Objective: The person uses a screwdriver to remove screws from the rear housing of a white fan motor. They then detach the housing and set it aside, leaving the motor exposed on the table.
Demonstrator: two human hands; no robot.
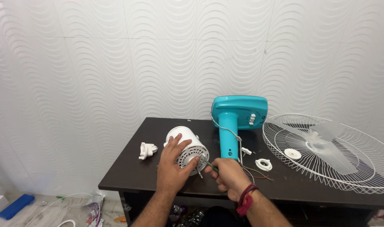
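Left hand (171, 167) spread flat over the white motor housing (187, 148) on the surface (128, 172); right hand (227, 175) beside it pinches thin wires (208, 164). Housing looks rigid, fairly heavy: grip its sides. Wires flimsy.

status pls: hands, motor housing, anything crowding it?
Left hand flat on white vented motor housing. Right hand pinching thin green-tipped tool at its rear. Loose wires, turquoise fan stand close right.

You're working in a home-style repair corner, facing a wavy white wall panel (95, 63), leaning over a dark table (128, 172), fan parts lying around.
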